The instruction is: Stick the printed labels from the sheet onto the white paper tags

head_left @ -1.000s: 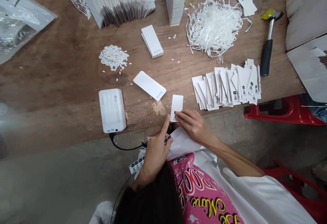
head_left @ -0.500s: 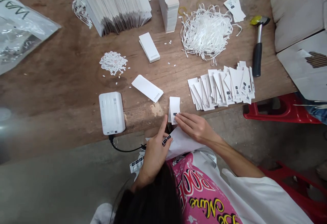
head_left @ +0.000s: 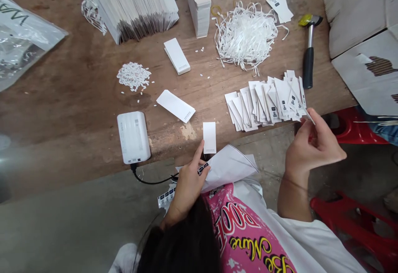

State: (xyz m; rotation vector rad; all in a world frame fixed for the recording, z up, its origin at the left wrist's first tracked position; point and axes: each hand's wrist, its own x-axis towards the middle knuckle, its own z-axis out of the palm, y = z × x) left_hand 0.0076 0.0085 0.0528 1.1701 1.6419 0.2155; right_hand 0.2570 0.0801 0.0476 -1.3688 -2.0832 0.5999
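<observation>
My right hand pinches a thin white card, seen nearly edge-on, at the right end of a spread row of labelled cards. My left hand holds a strip of black-and-white stickers on white backing paper at the table's edge. Its index fingertip touches the lower left corner of a single white card. Further left lie a loose set of white cards and a neat small stack.
A white device with a black cable sits at the front edge. Behind are tiny white pieces, tall card stacks, tangled white strings and a hammer. Red stools stand at the right.
My right hand has moved right from the card at the table's edge to the card row, carrying a card. A card without a sticker now shows beside my left index finger.
</observation>
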